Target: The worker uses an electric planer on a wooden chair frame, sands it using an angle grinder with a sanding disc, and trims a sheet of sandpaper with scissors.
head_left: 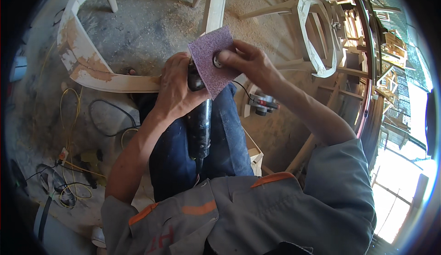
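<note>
A black angle grinder (200, 133) lies along my lap, its cord end toward my body. My left hand (175, 86) is wrapped round its head end, with the thumb reaching across below the sheet. Over that head sits a square of purplish, coarse sandpaper (207, 48), tilted. A small round metal nut (217, 61) shows at the sheet's middle. My right hand (251, 63) grips the sandpaper from the right, thumb on the nut and fingers at the edge and partly hidden behind. How the sheet is fixed to the grinder is hidden.
A curved wooden chair frame (87, 57) stands ahead on the left, touching near my left hand. Another pale frame (317, 34) stands at the right. A second power tool (262, 104) rests by my right knee. Yellow and black cables (69, 135) lie on the dusty floor at left.
</note>
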Demonstrator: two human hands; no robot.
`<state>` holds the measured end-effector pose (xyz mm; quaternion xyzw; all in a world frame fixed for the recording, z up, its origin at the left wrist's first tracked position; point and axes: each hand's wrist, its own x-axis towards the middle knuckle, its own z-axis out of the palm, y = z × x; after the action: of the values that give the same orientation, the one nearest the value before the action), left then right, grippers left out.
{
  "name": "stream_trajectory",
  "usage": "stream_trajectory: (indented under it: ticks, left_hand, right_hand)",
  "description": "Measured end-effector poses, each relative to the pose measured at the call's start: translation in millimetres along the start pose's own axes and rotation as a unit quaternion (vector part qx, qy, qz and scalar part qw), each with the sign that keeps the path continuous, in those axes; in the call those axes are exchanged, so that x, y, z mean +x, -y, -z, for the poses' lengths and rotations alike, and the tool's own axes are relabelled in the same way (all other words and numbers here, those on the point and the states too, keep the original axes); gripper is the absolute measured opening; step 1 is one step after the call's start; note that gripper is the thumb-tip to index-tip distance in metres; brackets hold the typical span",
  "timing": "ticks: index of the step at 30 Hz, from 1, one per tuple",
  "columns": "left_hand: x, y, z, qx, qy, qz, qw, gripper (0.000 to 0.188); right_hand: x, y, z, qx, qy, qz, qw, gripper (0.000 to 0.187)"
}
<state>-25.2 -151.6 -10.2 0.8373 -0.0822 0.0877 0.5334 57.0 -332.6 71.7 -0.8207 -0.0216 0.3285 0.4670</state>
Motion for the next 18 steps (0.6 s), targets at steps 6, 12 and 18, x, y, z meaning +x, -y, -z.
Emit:
stream_trajectory:
  ticks: [6,12,18]
  left_hand:
    - [-1.3,1.2,-4.3,0.039,0.005,0.002,0.999,0.077]
    - [-2.3,5.8,-9.6,-0.004,-0.043,-0.017,0.999,0.071]
    - [1.9,2.3,-11.7,0.071,-0.012,-0.029,0.997,0.069]
  right_hand:
    - [42.0,34.3,21.6,-0.445,-0.026,0.624,0.642,0.080]
    - [76.3,34.6,-3.8,-0.392,0.161,0.642,0.639,0.058]
    - [47.9,8.2,-2.5,-0.330,-0.016,0.483,0.811,0.052]
